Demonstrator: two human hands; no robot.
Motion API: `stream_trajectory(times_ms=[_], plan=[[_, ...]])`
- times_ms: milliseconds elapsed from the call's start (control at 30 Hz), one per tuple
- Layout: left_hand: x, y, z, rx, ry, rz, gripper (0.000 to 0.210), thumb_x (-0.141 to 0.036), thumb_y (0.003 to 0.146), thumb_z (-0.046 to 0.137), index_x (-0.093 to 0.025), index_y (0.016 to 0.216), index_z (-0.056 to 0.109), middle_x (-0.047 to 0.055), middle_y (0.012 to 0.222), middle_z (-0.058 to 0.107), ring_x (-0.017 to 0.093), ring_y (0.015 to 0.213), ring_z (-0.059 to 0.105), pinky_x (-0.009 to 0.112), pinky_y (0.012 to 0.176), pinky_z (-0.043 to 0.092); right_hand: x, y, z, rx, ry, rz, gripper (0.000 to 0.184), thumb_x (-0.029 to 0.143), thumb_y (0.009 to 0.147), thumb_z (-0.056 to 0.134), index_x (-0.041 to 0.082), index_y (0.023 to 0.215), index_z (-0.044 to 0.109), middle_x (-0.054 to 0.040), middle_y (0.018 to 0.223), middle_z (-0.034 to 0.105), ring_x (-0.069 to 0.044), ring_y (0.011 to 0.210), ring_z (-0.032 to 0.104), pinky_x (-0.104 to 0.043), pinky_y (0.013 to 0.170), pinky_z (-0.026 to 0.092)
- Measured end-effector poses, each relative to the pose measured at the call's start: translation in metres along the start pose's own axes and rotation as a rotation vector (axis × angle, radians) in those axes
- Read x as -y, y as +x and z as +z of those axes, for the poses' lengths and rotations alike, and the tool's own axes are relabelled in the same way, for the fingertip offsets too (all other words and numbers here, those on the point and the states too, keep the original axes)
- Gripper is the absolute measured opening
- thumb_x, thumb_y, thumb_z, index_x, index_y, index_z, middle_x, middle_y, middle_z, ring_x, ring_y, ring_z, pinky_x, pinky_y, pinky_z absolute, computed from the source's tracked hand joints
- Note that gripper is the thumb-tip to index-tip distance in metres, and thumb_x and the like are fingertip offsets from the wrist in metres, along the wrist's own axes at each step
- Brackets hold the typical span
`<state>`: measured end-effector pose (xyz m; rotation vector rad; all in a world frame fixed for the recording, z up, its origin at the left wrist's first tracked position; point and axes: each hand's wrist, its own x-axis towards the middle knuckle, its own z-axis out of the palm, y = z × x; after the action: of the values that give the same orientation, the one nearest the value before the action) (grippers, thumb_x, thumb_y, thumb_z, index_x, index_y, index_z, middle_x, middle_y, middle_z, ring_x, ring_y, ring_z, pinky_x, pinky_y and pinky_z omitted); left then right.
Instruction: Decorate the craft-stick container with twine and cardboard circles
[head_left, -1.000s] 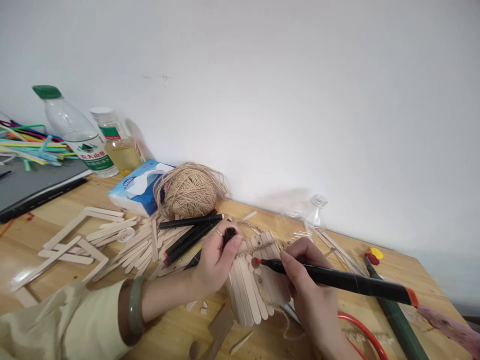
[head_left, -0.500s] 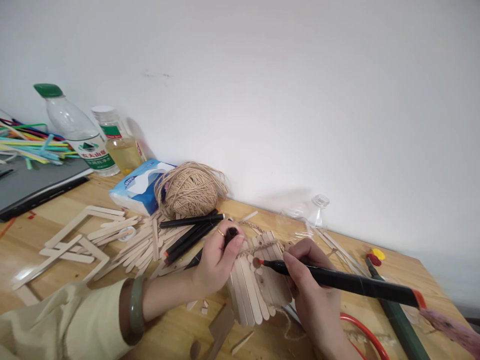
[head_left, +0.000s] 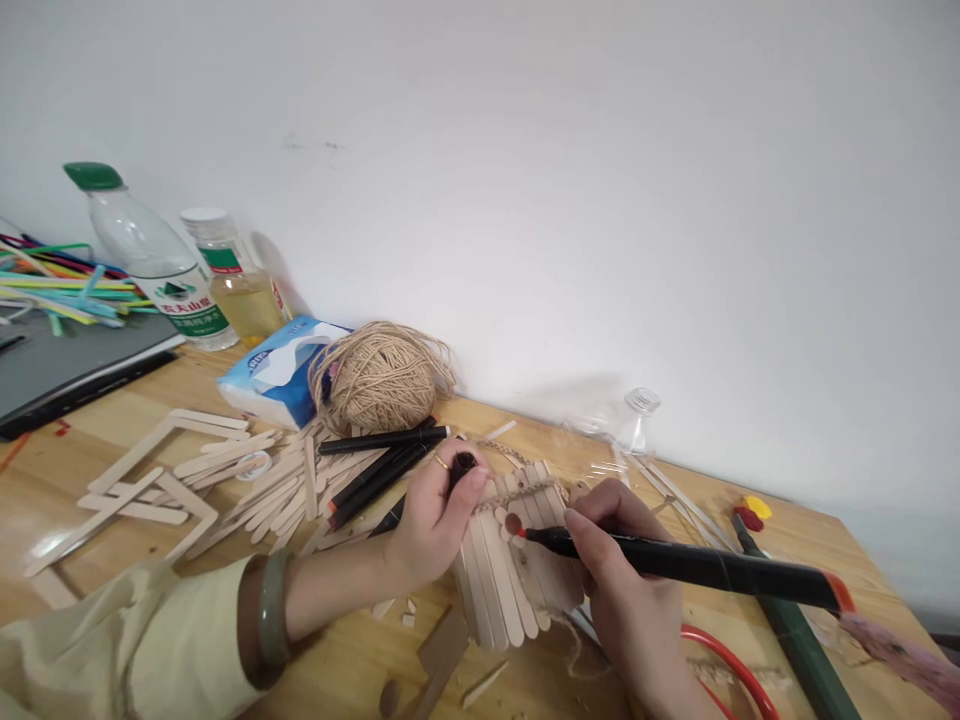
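Observation:
My left hand [head_left: 439, 515] is closed around a black marker cap [head_left: 463, 464], its hollow end facing up. The same hand rests against a craft-stick piece [head_left: 495, 580], whose pale sticks lie side by side with twine across the top. My right hand [head_left: 626, 580] grips a black marker [head_left: 697, 565] with an orange-red end. Its reddish tip touches or hovers just over a small flower-like cluster with a brown round centre [head_left: 513, 524] on the sticks; contact is hard to tell. My right fingers partly cover the piece's right edge.
Loose craft sticks [head_left: 277, 500] spread to the left, beside black markers [head_left: 386, 480]. Behind them are a twine ball [head_left: 386, 375], a tissue pack [head_left: 274, 375] and two bottles. A clear bottle [head_left: 639, 420] lies by the wall. A green tool handle [head_left: 802, 650] and red loop [head_left: 731, 660] are at right.
The marker tip has shifted slightly down, from the edge of the brown round centre to just below it. My left hand and the craft-stick piece stay almost still.

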<state>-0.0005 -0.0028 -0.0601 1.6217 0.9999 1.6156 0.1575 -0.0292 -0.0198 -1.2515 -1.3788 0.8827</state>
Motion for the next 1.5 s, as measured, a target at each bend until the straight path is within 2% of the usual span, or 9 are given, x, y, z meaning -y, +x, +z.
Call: stream_trajectory(times_ms=[667, 833, 1167, 1500], plan=[[-0.0015, 0.0015, 0.0005, 0.001, 0.023, -0.018, 0.019, -0.032, 0.091, 0.039, -0.020, 0.078, 0.048, -0.003, 0.060, 0.044, 0.012, 0.053, 0.042, 0.024, 0.054, 0.037, 0.0036, -0.0012, 0.0008, 0.002, -0.063, -0.010, 0.030, 0.035, 0.080, 0.057, 0.022, 0.057, 0.046, 0.0061, 0.050, 0.039, -0.011, 0.045, 0.032, -0.024, 0.042, 0.024], [-0.0020, 0.0010, 0.0002, -0.001, 0.022, -0.013, 0.018, -0.031, 0.091, 0.040, -0.020, 0.079, 0.048, -0.004, 0.059, 0.044, 0.012, 0.053, 0.042, 0.024, 0.054, 0.037, 0.0040, -0.0011, 0.0001, 0.026, -0.107, -0.076, 0.030, 0.034, 0.081, 0.058, 0.022, 0.056, 0.047, 0.0052, 0.053, 0.042, -0.011, 0.049, 0.036, -0.024, 0.044, 0.027], [-0.0020, 0.0020, 0.0002, 0.006, 0.021, -0.001, 0.017, -0.029, 0.092, 0.039, -0.020, 0.081, 0.048, -0.004, 0.059, 0.044, 0.012, 0.052, 0.042, 0.024, 0.054, 0.037, 0.0057, 0.0004, 0.0007, 0.019, -0.135, -0.096, 0.031, 0.036, 0.081, 0.058, 0.021, 0.055, 0.047, 0.0049, 0.051, 0.041, -0.011, 0.046, 0.035, -0.023, 0.042, 0.026], [-0.0007, 0.0009, -0.0006, 0.005, 0.030, -0.003, 0.018, -0.031, 0.091, 0.040, -0.020, 0.081, 0.049, -0.004, 0.058, 0.045, 0.013, 0.052, 0.043, 0.025, 0.055, 0.037, 0.0025, -0.0009, 0.0000, 0.027, -0.115, -0.058, 0.031, 0.037, 0.080, 0.058, 0.021, 0.056, 0.047, 0.0045, 0.051, 0.041, -0.011, 0.047, 0.034, -0.024, 0.042, 0.026]])
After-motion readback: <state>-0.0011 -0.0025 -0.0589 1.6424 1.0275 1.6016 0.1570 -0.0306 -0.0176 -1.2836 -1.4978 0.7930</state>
